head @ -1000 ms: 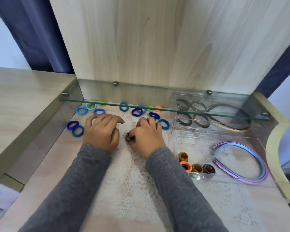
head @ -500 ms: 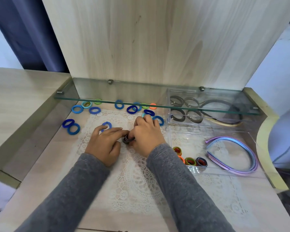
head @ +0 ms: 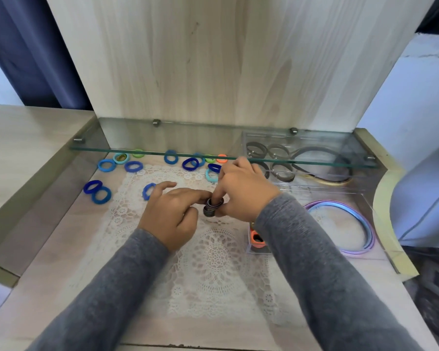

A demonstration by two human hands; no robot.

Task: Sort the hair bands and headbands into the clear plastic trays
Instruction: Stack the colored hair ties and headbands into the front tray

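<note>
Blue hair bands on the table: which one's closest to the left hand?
The blue band lying alone on the lace doily, right beside the fingers of the left hand; the rest sit farther back or off the doily.

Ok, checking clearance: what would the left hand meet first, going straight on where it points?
The left hand would likely meet the stack of dark hair bands, then the right hand holding it.

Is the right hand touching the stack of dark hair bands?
Touching. Head view: the right hand pinches the stack of dark hair bands, forefinger on its top.
</note>
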